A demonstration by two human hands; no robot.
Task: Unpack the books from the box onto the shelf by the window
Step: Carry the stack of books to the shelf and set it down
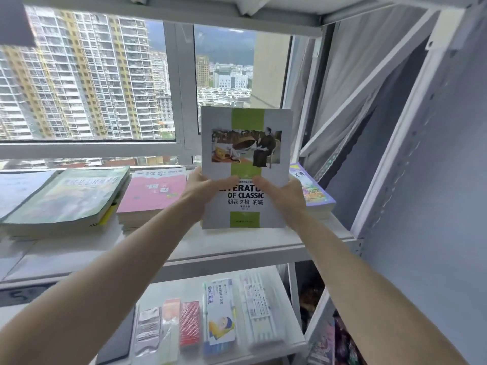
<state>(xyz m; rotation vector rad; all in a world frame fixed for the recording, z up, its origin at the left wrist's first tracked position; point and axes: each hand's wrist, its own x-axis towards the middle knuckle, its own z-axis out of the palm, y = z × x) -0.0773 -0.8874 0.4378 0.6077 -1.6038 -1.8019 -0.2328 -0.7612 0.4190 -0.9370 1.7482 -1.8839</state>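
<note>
1. The left hand (201, 187) holds the grey and green book (246, 167) at its left edge, with the thumb on the front cover and the fingers hidden behind it. The right hand (283, 192) holds the right edge in the same way, thumb on the cover over the printed title. Both hands grip the lower half of the book, so most of the book rises above the grip.

2. The book stands upright, with its long axis vertical and the front cover facing the person. Its lower edge is at the white shelf (263, 241) or just above it; I cannot tell if it touches.

3. Taking this book as the landmark: just to its left lies the pink book (151, 192) on top of a flat stack, and farther left lies the green book (71, 196) on another flat stack. Just to its right and partly behind it lies the purple book (313, 192), also flat on a stack. Behind it is the window (87, 83).

4. The held book stands in the gap between the pink stack and the purple stack. I judge that the coming move depends on this gap: the book is upright while its neighbours lie flat, so it must either tip back onto a stack or stay standing between them.

5. Both hands are equally near, one on each edge, so either hand can let go first.

6. Below the book, on the lower shelf (274, 275), lie several small packets (221, 314). The box is not in view.
</note>
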